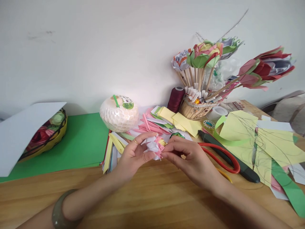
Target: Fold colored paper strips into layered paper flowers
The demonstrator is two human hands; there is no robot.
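Note:
A small folded paper flower (153,146), white outside with pink and yellow petals, is held above the front of the wooden table. My left hand (135,156) grips its white side between thumb and fingers; a ring is on one finger. My right hand (184,154) pinches at the pink and yellow petals on the flower's right side, its fingertips close together. Whatever lies between those right fingertips is partly hidden. Just behind my hands are strips of coloured paper (113,148) and stacks of pink folded paper (149,124).
A wrapped coconut (119,113) stands on green card (83,136). At the back right, a basket (195,109) holds several paper flowers (202,55) on sticks beside a maroon thread spool (176,98). Red-handled scissors (234,163), a dark green tool (245,175) and yellow sheets (283,143) lie right.

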